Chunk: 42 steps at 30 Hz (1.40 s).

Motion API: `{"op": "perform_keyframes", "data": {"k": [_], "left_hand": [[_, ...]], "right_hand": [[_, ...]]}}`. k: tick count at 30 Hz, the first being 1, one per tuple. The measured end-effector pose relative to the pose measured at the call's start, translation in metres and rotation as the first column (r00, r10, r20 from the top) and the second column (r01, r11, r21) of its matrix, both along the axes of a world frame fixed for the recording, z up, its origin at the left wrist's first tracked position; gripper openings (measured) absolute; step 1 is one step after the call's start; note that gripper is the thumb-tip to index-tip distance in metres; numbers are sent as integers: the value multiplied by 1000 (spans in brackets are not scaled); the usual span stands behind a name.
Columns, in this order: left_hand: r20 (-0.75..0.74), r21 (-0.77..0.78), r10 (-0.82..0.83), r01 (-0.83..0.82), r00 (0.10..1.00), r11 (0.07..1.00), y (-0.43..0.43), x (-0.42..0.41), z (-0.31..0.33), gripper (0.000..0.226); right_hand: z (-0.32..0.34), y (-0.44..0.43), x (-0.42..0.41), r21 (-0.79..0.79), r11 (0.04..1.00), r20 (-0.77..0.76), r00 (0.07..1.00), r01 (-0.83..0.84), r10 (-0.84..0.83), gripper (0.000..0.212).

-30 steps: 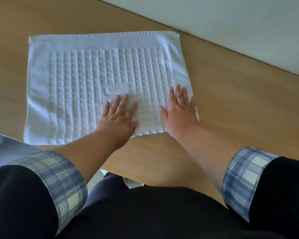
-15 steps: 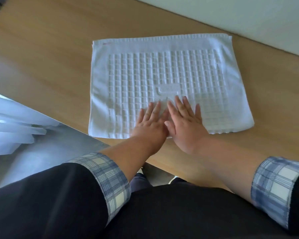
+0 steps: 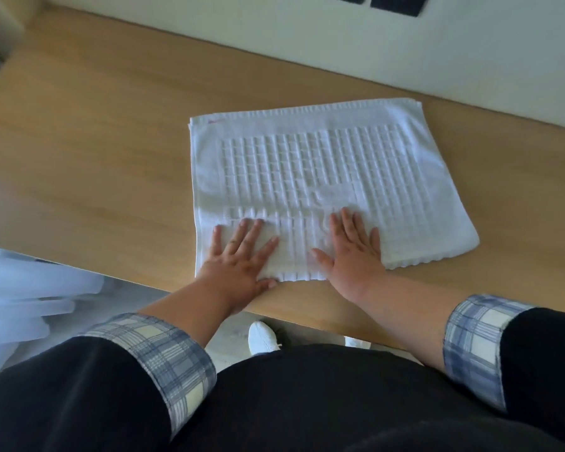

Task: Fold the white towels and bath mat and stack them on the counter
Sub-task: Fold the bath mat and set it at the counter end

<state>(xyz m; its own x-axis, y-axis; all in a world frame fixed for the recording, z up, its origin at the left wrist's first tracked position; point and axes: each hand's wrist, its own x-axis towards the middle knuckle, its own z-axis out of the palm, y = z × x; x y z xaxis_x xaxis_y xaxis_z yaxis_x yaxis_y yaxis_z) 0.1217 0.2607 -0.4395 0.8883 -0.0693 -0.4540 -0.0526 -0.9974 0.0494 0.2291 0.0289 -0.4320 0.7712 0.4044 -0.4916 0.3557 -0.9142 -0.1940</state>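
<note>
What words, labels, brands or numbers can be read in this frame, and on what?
None can be read.
bath mat: the raised emblem at its middle is blurred, and no letters are legible.
red mark at the mat's far left corner: too small to read.

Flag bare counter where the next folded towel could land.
Biggest bare patch: counter left of the bath mat, out to its left end and back to the wall. Smaller wedge right of the mat, toward the wall. Thin strip behind the mat. Crowded: the mat's near edge, where the left hand and right hand press flat.
</note>
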Motion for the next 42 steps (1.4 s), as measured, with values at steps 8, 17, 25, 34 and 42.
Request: {"op": "perform_keyframes", "data": {"k": [8,17,25,34,42], "left_hand": [[-26,33,-145,145,989,989,22,80,8,68],[-43,63,27,-25,999,998,33,72,26,85],[19,-98,-83,85,996,992,-91,73,18,70],[89,-137,-456,464,886,875,-234,86,13,66],[159,-120,-319,339,934,933,-293,109,31,39]], "right_hand": [[7,-26,4,-26,897,-35,896,441,-442,84],[10,-28,-11,74,947,-31,950,313,-311,81],[1,-136,11,-13,938,74,936,347,-345,77],[23,-156,76,464,457,-155,577,759,-802,56],[30,-175,161,386,405,-386,544,829,-745,42]]}}
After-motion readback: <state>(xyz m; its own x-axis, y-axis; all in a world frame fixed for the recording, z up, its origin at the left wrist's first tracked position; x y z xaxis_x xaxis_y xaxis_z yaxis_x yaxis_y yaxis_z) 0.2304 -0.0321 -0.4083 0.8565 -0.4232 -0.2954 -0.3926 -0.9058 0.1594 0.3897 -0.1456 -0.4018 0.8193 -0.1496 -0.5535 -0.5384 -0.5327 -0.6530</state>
